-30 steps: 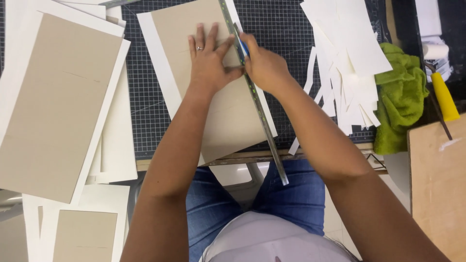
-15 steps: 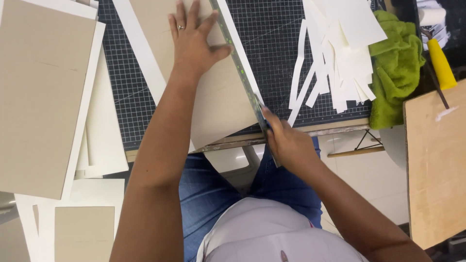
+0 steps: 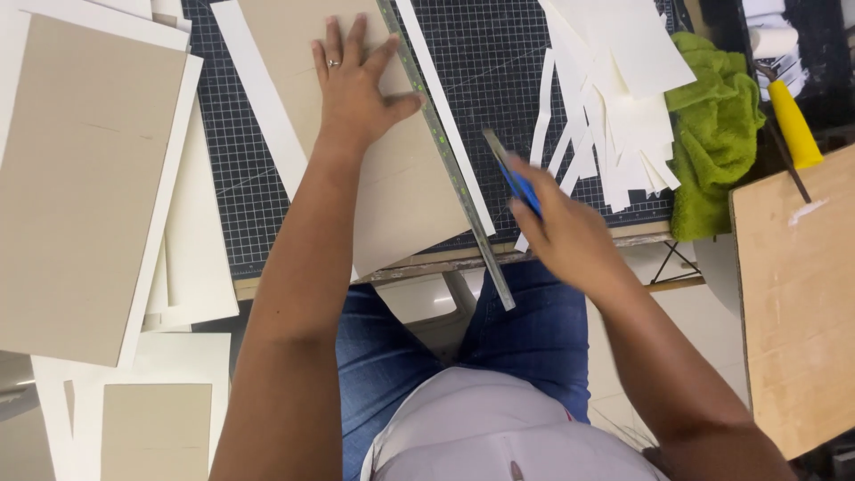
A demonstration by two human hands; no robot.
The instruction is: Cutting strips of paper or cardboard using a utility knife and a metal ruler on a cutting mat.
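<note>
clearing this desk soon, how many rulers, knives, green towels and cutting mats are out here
ruler: 1
knife, in the right hand: 1
green towel: 1
cutting mat: 1
total: 4

On the dark gridded cutting mat (image 3: 499,62) lies the beige cardboard sheet (image 3: 392,187), with the long metal ruler (image 3: 445,151) along its right edge. A narrow white paper strip (image 3: 445,116) lies just right of the ruler. Further right is a pile of white paper offcuts (image 3: 623,98), then a green towel (image 3: 712,134). Left of the mat lies a large beige board (image 3: 80,178).
</note>
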